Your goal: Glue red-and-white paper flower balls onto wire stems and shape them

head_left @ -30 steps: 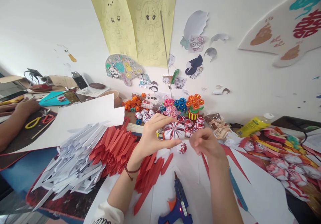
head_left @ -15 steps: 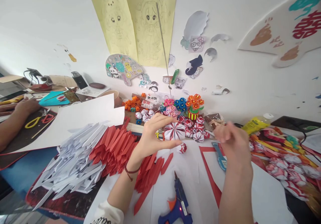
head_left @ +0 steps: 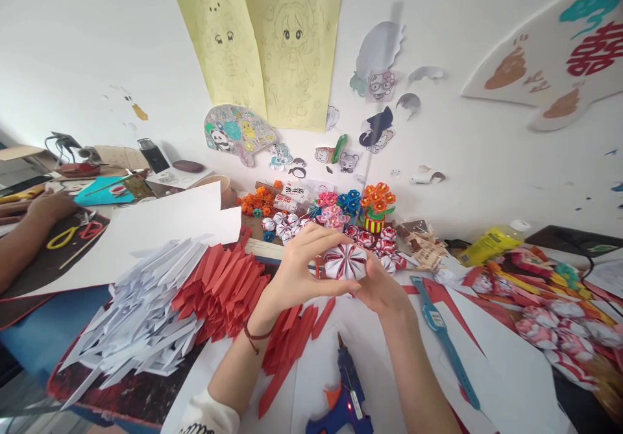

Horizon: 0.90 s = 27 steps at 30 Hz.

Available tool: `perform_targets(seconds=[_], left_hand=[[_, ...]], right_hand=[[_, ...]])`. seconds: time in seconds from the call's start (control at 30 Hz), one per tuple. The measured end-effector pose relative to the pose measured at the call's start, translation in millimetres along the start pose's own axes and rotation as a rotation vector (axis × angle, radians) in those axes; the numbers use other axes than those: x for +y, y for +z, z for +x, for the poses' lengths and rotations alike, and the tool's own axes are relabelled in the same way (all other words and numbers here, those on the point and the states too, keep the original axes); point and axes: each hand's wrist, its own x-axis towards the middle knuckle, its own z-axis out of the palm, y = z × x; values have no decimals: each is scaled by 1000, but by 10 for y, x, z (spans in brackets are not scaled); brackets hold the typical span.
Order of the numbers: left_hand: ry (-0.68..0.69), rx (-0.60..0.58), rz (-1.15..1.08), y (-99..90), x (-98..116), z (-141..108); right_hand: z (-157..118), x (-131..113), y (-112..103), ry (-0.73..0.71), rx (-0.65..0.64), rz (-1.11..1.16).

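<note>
A red-and-white folded paper ball (head_left: 344,262) is held up above the table's middle. My left hand (head_left: 304,262) grips it from the left, with fingers over the top and the thumb below. At its right side, my right hand (head_left: 384,285) also holds the ball; its fingertips are partly hidden behind it. A faint, blurred upright streak rises behind the ball against the wall. Below my hands a blue glue gun (head_left: 345,388) lies with a red light lit. Folded red paper strips (head_left: 292,337) lie beside my left forearm.
White folded strips (head_left: 141,311) and more red ones (head_left: 221,288) are heaped at left. Finished paper balls (head_left: 387,236) and small flowers (head_left: 377,197) stand behind. A blue watch (head_left: 445,337) lies at right. Another person's hand (head_left: 51,207) rests far left, near yellow-handled scissors (head_left: 63,238).
My right hand has come in from the right and now holds the paper ball, uncovering the watch. The ball has shifted slightly right. A thin dark stick behind it now shows only as a blur.
</note>
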Motion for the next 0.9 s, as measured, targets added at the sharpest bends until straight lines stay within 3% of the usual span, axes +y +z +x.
perform_targets(seconds=[0.33,0.63,0.9], left_hand=[[-15,-33,8,7,-5,1],[-3,-21,14,20,13,10],[-21,-22,5,26,2,3]], right_hand=[[35,57,163,4,83,141],[36,40,280,18,154,129],[16,54,263,28,125,104]])
